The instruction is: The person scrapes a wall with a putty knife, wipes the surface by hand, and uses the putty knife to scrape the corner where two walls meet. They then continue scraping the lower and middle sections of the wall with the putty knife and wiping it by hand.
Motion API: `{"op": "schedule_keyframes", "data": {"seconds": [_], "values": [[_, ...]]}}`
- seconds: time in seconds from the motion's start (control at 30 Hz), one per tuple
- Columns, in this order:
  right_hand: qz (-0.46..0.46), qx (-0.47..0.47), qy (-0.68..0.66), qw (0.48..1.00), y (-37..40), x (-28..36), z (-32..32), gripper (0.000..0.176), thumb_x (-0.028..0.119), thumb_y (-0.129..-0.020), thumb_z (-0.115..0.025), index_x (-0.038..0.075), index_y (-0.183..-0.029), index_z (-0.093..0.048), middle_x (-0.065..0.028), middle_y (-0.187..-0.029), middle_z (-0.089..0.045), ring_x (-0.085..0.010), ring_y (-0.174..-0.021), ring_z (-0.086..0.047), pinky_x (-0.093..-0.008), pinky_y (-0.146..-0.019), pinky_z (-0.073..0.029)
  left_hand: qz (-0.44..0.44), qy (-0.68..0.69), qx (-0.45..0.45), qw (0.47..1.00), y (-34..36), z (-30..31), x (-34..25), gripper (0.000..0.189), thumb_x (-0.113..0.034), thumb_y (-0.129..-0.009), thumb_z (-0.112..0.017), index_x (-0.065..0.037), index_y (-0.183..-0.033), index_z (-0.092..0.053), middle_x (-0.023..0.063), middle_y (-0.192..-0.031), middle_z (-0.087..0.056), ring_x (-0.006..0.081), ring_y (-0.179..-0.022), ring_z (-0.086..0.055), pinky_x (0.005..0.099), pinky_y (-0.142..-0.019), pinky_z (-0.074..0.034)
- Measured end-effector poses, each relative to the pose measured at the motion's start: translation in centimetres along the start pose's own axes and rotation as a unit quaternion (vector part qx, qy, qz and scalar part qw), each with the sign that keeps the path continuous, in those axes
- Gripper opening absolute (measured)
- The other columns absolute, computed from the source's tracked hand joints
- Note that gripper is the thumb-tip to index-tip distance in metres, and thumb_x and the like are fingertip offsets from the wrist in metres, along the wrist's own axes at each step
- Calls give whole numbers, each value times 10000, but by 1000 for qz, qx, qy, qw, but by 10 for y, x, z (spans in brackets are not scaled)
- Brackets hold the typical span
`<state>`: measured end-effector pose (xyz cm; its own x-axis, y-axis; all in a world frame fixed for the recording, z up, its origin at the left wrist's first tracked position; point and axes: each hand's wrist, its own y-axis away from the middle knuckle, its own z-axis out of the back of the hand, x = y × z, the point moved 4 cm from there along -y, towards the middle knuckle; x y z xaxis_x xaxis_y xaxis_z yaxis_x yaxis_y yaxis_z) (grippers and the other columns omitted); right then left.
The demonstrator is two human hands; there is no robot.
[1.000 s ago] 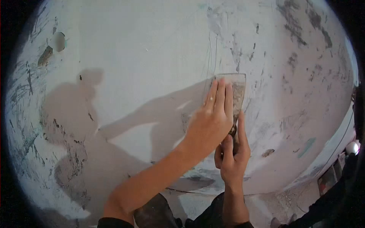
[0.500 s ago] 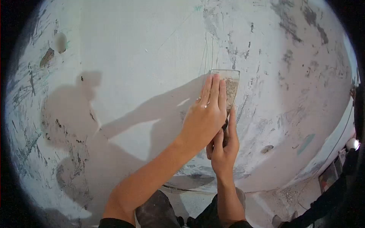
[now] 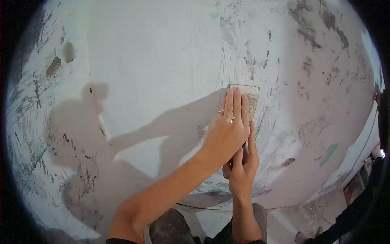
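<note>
A scraper with a flat, plaster-smeared blade (image 3: pixel 252 95) lies against a pale, patchy wall (image 3: pixel 134 44). My left hand (image 3: pixel 227 128) has its fingers stretched out flat on the blade, with small white flecks on them. Below it, my right hand (image 3: pixel 243 166) is wrapped round the dark handle, which is mostly hidden by the fingers, and one finger points up along the blade's edge. Thin lines run up the wall above the blade.
Shadows (image 3: pixel 73 126) of a body and arm fall on the wall's left side. Two holes are at upper left. Debris (image 3: pixel 310 211) lies on the floor at lower right, near a dark sleeve or cloth (image 3: pixel 361 203). My knees (image 3: pixel 170 227) show at the bottom.
Both hands and the scraper have moved slightly down in view and a little to the right. The grip on the handle looks the same.
</note>
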<state>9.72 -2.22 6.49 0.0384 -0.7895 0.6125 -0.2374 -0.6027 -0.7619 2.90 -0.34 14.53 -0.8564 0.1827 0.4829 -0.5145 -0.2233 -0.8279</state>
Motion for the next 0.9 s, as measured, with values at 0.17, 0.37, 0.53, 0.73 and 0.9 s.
{"op": "schedule_keyframes", "data": {"seconds": [0.17, 0.37, 0.53, 0.73, 0.9], "values": [[-112, 31, -82, 990, -1, 28, -1, 575, 37, -1044, -402, -26, -1579, -200, -60, -911, -630, -13, -499, -425, -191, -434, -350, 17, 74, -30, 997, -10, -1, 7, 556, -104, -844, -633, 133, -1333, -516, 314, -1380, -533, 398, -1329, -523, 342, -882, -596], [-102, 39, -43, 993, -7, 20, 3, 592, 40, -1040, -421, -33, -1581, -191, -38, -933, -608, -8, -592, -444, -187, -504, -380, -2, 38, -30, 999, -9, -3, 4, 562, -76, -832, -635, 129, -1341, -511, 312, -1385, -527, 396, -1338, -516, 343, -906, -591], [-62, 42, -7, 997, -7, 20, 1, 599, 39, -1038, -418, -32, -1583, -180, -13, -907, -575, -15, -615, -457, -181, -524, -380, -18, 60, -9, 998, -10, -2, 12, 573, -56, -824, -632, 136, -1348, -503, 319, -1403, -510, 397, -1348, -506, 346, -919, -587], [-94, 41, -67, 993, -4, 5, -7, 605, 62, -1044, -424, -28, -1586, -170, -3, -865, -561, -21, -614, -455, -188, -531, -387, -29, 64, -11, 997, -10, -4, 17, 586, -42, -811, -645, 138, -1351, -506, 330, -1419, -490, 398, -1363, -488, 340, -942, -576], [-74, 58, -69, 993, -6, 7, -4, 600, 72, -1050, -418, -16, -1590, -171, 1, -852, -542, -22, -603, -458, -186, -523, -392, -23, 73, 1, 997, -11, -5, 18, 584, -32, -812, -643, 132, -1354, -504, 333, -1420, -487, 413, -1360, -486, 342, -943, -575]]}}
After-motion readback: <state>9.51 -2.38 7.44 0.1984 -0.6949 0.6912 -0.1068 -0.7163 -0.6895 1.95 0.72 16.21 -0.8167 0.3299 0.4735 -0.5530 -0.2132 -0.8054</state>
